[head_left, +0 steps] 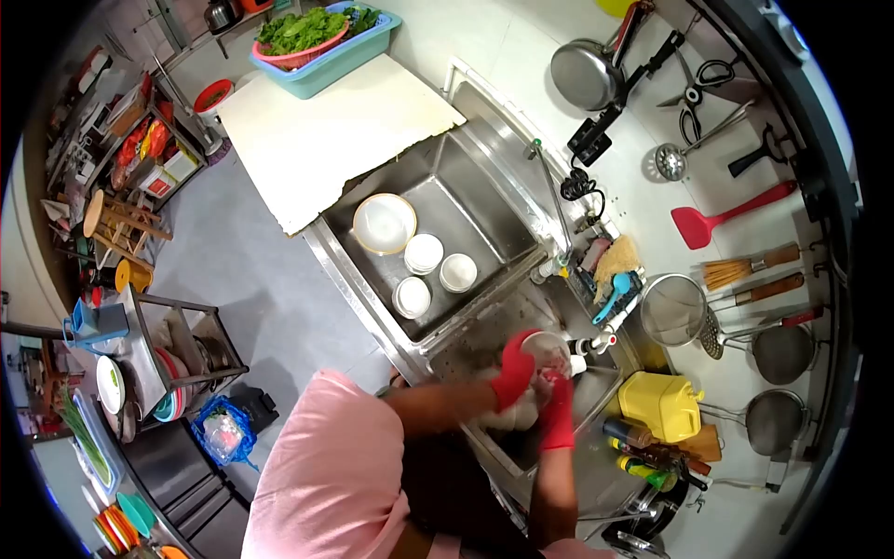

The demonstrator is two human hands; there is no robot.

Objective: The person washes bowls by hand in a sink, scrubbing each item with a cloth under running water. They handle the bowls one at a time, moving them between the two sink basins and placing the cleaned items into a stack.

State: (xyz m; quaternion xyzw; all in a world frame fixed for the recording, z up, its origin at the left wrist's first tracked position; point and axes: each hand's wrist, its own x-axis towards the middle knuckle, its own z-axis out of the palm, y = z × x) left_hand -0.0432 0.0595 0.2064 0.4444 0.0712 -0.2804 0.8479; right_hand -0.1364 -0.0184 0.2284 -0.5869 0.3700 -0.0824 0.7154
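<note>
Both my hands wear red gloves over the near sink basin. With my left hand I grip the left edge of a white bowl, fingers closed on it. Against the bowl's lower edge, my right hand is closed on it too. Whitish dishes lie below my hands, partly hidden and blurred. In the other metal basin stand a large white bowl with a yellowish rim and several small white bowls.
A pale board covers the far end of the sink, beside a blue tub with leafy greens. A faucet, yellow jug and bottles line the right side. Utensils hang on the wall. A metal rack stands left.
</note>
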